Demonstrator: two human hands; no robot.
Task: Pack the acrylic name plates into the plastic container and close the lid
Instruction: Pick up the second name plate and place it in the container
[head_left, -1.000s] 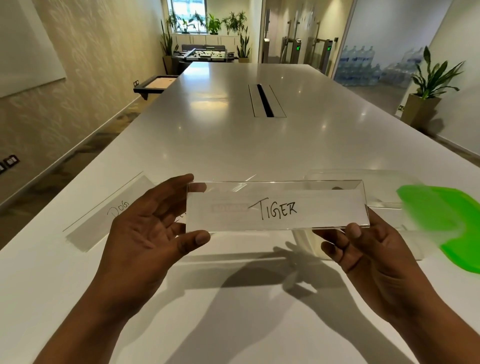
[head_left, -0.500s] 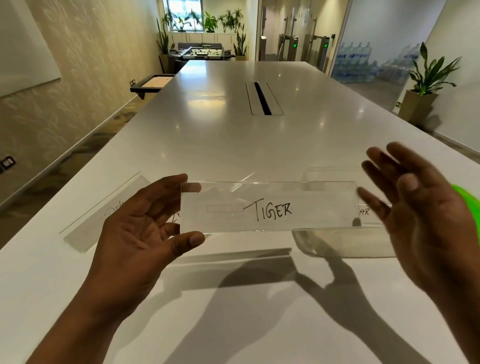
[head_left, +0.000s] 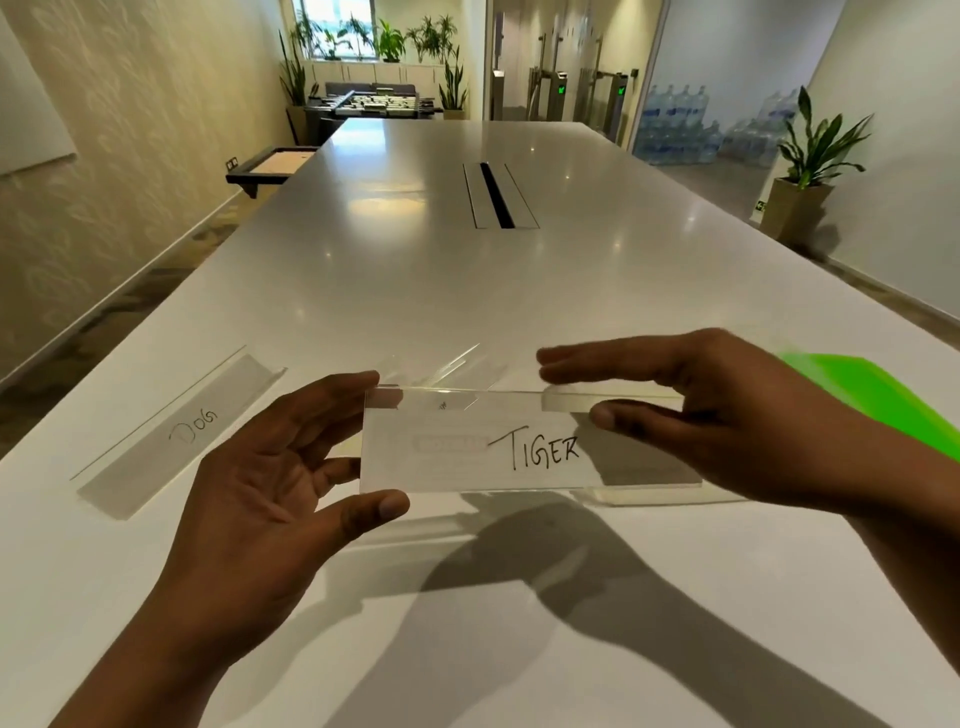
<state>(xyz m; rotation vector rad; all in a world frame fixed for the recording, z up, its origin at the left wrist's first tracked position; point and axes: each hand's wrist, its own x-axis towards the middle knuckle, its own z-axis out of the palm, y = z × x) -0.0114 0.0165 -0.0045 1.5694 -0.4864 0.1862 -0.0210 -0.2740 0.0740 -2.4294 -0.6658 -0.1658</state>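
A clear acrylic name plate marked TIGER (head_left: 467, 447) is held upright above the white table (head_left: 467, 291). My left hand (head_left: 275, 483) pinches its left end between thumb and fingers. My right hand (head_left: 717, 410) grips its upper right edge, fingers behind and thumb in front. A second plate marked DOG (head_left: 182, 436) lies flat on the table at the left. The clear plastic container (head_left: 670, 493) sits behind the held plate and my right hand, mostly hidden. Its green lid (head_left: 872, 395) lies at the right edge.
A cable slot (head_left: 496, 197) runs down the middle of the long table. A potted plant (head_left: 810, 171) stands by the right wall, and water bottles (head_left: 691, 124) are stacked behind glass. A black tray table (head_left: 270, 166) stands off the table's far left edge.
My right hand let go of the plate's lower right corner, lifted open, then came back onto the upper right edge. The plate stayed in my left hand.
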